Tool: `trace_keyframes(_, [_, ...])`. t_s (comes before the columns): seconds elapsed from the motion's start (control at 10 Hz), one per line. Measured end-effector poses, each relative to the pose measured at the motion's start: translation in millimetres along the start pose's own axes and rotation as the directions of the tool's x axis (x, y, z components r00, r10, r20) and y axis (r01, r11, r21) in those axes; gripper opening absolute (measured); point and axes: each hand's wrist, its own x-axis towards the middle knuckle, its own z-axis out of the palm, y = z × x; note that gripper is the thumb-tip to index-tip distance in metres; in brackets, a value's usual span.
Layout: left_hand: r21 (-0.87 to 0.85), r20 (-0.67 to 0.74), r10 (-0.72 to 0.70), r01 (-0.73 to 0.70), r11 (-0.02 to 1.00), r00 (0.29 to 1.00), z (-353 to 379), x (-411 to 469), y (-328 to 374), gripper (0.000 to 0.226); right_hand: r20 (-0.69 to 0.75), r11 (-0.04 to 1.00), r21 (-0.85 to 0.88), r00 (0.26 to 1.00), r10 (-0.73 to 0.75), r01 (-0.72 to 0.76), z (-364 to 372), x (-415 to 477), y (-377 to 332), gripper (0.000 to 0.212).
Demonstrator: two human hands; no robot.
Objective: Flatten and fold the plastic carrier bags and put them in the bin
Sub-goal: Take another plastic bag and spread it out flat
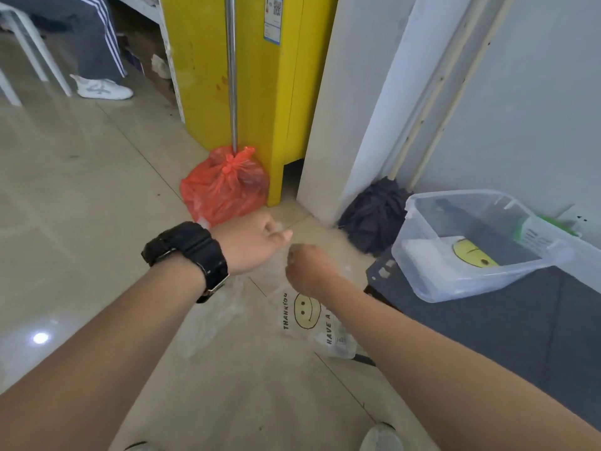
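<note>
The left hand and right hand are both curled, pinching the top of a clear bag — it hangs at 6 o'clock from them, above the floor. The bin sits at 3 o'clock — a folded bag inside.

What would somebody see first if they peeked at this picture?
Probably the bright red bag, tied shut on the floor by the yellow cabinet. Next, the clear smiley bag that the left hand and right hand hold up in the middle. At the right, a clear bin sits on a dark table, another smiley face inside.
</note>
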Motion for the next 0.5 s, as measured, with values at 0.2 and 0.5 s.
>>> trace_keyframes(0.2, [0.303,0.022,-0.147,0.134,0.944,0.989,-11.2,-0.2,-30.9,0.042,0.395,0.758,0.187,0.755,0.524,-0.625,114.8,38.1,77.3,0.055])
trace_keyframes(0.5, [0.361,-0.010,-0.187,0.178,0.916,0.982,-23.1,5.2,-55.8,0.051,0.351,0.697,0.326,0.766,0.539,-0.639,83.0,47.4,85.9,0.019])
